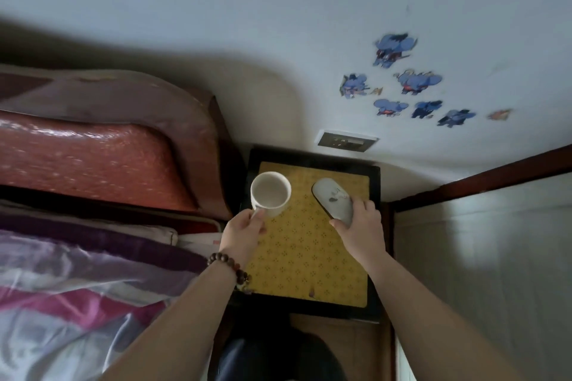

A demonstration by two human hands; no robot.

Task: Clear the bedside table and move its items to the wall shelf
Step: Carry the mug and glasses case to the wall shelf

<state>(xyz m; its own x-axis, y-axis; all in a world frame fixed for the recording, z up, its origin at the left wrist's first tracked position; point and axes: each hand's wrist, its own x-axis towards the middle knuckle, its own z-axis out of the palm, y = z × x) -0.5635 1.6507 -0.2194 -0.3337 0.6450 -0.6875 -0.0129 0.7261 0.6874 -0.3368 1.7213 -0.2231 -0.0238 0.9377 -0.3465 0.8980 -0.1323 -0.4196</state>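
Note:
The bedside table is dark with a yellow patterned mat on top. A white mug, empty inside, is over the mat's far left corner; my left hand grips its handle. A white oval case with a small dark drawing lies tilted at the far right of the mat; my right hand is closed around its near end. I cannot tell whether either item is lifted off the mat. No wall shelf is in view.
A bed with a red padded headboard and striped purple bedding borders the table on the left. A wall socket and blue cartoon stickers are on the wall behind. A white panel with dark wooden trim stands at right.

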